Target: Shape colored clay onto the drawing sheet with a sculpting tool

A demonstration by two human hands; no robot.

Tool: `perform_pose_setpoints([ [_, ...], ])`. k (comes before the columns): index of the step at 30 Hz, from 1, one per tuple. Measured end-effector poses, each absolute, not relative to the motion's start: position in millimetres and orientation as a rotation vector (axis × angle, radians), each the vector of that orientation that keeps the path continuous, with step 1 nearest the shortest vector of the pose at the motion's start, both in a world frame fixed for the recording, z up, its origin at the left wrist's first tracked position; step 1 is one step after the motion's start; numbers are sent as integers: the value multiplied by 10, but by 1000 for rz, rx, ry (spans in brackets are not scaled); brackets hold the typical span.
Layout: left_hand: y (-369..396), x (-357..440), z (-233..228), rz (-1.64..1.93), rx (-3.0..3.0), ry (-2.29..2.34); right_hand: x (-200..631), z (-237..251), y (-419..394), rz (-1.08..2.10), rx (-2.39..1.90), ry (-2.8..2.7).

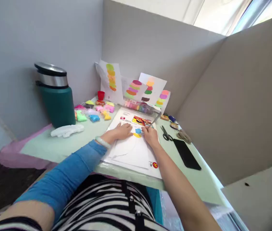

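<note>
My left hand (123,131) lies flat on a white sheet of paper (131,155), fingers stretched out and holding nothing. My right hand (150,135) grips a metal fork (154,119), its handle slanting up to the right and its tines down at a yellow patch of clay (137,135). Just above the yellow patch sits a small blue patch (138,131) on the same sheet. Faint pencil lines (121,156) show lower on the paper. Beneath the sheet is a larger printed pad (126,114) with a colourful picture.
A green bottle (57,104) and a white cloth-like item (67,130) stand at left. Several bags of coloured clay (94,118) lie behind, near a red cup (100,95). Scissors (166,134) and a black phone-like slab (186,154) are at right. Painted sheets (113,83) lean on the partition.
</note>
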State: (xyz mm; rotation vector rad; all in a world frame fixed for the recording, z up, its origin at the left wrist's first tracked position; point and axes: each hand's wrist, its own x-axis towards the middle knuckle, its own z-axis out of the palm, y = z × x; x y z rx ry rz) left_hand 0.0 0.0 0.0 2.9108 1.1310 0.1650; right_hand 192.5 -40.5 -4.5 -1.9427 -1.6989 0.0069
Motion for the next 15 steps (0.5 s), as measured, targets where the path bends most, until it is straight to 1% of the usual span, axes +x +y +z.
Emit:
perform_pose_setpoints([
  [9,9,-4,14,90,2864,1164,1968,-37,-395,-56,-2070,-1609],
  [15,26,-5,6,99,2856,1153,1957,-53,-398,18,-1916,-1586],
])
